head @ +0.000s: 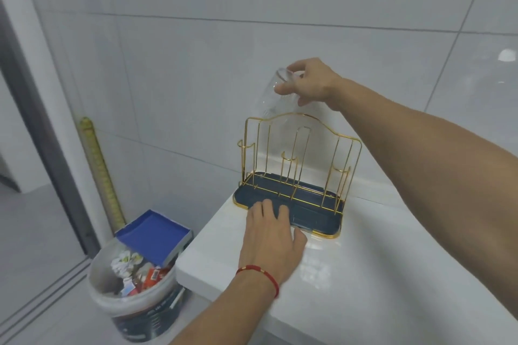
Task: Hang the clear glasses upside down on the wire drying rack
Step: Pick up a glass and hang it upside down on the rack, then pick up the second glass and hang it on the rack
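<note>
A gold wire drying rack (301, 159) stands on a dark blue tray (322, 223) near the left end of a white counter. Its prongs hold nothing. Above the rack's arched top my right hand (309, 82) grips a clear glass (273, 98) by its base, mouth pointing down and tilted a little to the left. The glass's rim hovers close to the top wire. My left hand (273, 235) lies flat with fingers spread, fingertips pressing on the tray's front left part.
The white counter (378, 274) ends just left of the tray. Below that edge on the floor stands a bucket (134, 288) full of rubbish with a blue box on top. A tiled wall rises behind the rack. A dark door frame runs along the left.
</note>
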Demonstrator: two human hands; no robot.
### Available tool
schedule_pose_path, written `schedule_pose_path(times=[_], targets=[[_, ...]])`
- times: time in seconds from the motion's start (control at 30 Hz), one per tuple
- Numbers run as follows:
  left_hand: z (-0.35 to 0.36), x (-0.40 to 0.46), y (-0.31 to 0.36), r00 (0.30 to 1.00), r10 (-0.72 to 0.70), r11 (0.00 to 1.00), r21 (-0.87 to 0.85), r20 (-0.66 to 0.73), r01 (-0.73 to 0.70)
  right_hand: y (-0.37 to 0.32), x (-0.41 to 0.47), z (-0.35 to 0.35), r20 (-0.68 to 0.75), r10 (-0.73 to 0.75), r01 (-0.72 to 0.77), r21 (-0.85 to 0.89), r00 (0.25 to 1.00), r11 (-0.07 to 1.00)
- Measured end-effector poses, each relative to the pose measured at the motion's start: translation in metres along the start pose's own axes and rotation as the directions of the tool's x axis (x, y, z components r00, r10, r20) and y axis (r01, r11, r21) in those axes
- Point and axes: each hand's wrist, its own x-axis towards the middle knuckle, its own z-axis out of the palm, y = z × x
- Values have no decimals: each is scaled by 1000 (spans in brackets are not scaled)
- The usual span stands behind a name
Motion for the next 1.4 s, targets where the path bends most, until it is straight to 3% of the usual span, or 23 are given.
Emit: schedule_pose_path(times=[0.13,0.3,0.63,0.77,0.87,0.93,1.03,1.13,1.3,1.4], targets=[[0,0,1,1000,14,999,47,16,-14,4,21,11,211,-22,38,-72,977,997],[2,0,1,1000,19,996,84,12,-20,9,34,22,480,-7,103,-173,877,980],[3,1,1,1000,25,999,29,17,-25,30,39,26,593,10,107,-162,805,981],[3,2,0,999,31,999,15,5,-32,31,26,4,379,-65,68,5,923,998],[1,0,1,998,41,999,-22,-38,-42,37,-7,-15,-23,-127,129,233,992,964],[0,-1,1,995,46,997,-58,-89,-52,46,-42,-28,-313,-120,211,274,942,938],[-3,-4,3,987,75,992,-88,-142,-88,73,-110,-44,-567,-203,284,58,799,957],[-8,-7,4,981,125,981,-129,-151,-145,114,-193,-49,-554,-265,231,-133,789,964],[-15,-20,28,959,179,936,-262,-222,-235,195,-322,-39,-400,-71,-32,-246,914,969],[-11,-34,89,934,268,867,-363,-235,-340,225,-375,-46,-433,48,-169,-244,900,955]])
